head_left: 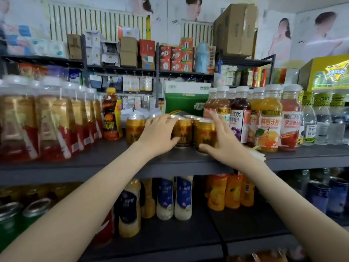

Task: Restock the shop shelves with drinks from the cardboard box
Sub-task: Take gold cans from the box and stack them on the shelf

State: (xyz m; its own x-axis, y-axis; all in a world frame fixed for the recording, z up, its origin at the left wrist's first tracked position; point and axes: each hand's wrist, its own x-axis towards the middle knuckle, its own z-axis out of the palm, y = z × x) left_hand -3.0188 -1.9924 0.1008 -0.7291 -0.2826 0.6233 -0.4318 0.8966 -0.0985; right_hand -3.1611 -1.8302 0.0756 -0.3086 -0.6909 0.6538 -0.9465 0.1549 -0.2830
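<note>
Nearest: two bare forearms reach up and forward from the bottom edge.

Lower dark shelf: cream plastic bottles with blue labels in the middle, orange plastic juice bottles to their right, blue metal cans far right, green metal cans far left.

Middle grey metal shelf: a cluster of short gold metal drink cans stands near the front edge, at centre.

Left hand lies on the cluster, fingers curved over the can tops, thumb across the front of one can. Gripping or only pressing: cannot tell.

Right hand is flat and spread against the right side of the rightmost can, fingers straight, thumb low by its base.

Left of the cans: a dark tea bottle with an orange cap, then a blurred row of large bottles with red-and-gold labels. Right: white-capped juice bottles, touching side by side, then clear water bottles.

Behind the cans: a green-and-white carton.

Farthest, on the top rack: a large brown cardboard box against the postered wall.
</note>
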